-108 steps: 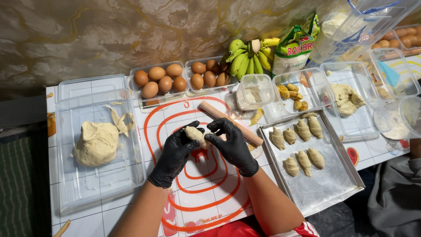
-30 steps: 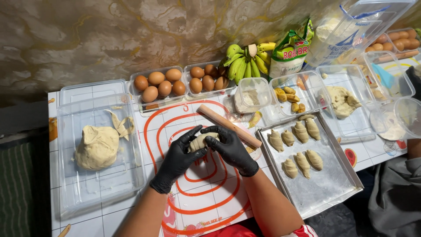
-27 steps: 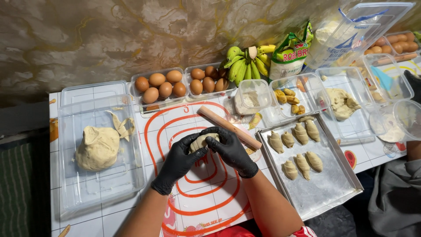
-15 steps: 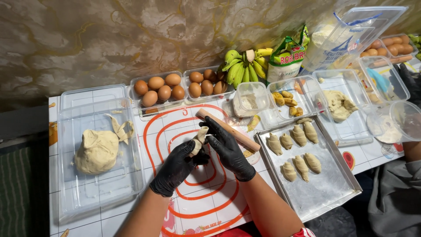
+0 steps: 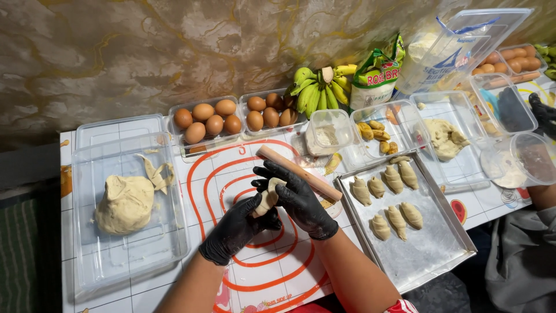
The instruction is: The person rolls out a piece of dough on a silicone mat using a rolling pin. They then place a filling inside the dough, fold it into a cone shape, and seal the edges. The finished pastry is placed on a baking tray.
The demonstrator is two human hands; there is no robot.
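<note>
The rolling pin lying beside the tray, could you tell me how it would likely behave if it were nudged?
The rolling pin is a plain wooden cylinder lying flat on the mat, so it would probably roll sideways. It looks rigid, not fragile. The tray rim beside it might stop it.

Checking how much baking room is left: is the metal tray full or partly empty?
Partly empty: seven shaped dough pieces fill the far half of the rectangular metal baking tray; the near half is bare.
</note>
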